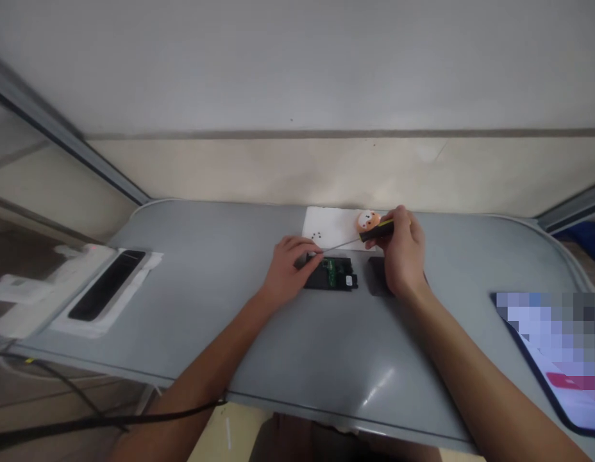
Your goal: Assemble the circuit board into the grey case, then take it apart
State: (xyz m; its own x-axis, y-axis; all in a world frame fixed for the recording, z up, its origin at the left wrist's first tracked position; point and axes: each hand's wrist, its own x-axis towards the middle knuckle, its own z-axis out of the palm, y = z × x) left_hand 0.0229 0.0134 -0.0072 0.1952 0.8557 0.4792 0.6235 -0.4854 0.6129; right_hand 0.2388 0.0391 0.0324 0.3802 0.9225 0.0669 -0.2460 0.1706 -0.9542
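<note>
My right hand [407, 250] grips a screwdriver [380, 230] by its black and yellow handle. The thin shaft slants left and down toward my left hand [288, 266]. Thumb and fingertips of that hand are pinched together at the screwdriver's tip; what is between them is too small to make out. Just below lies an open black device casing [321, 276] with a green circuit board [332, 272] in it, its left end partly covered by my left hand. A dark flat piece [378, 277] rests beside my right wrist, partly hidden by it.
Several small dark screws [317, 235] lie on a white sheet [332, 221] behind the casing, with a round orange and white figure [367, 220]. A black phone-like slab [108, 285] is at left, a screen device [552, 366] at right. Cables [86, 421] cross the lower left.
</note>
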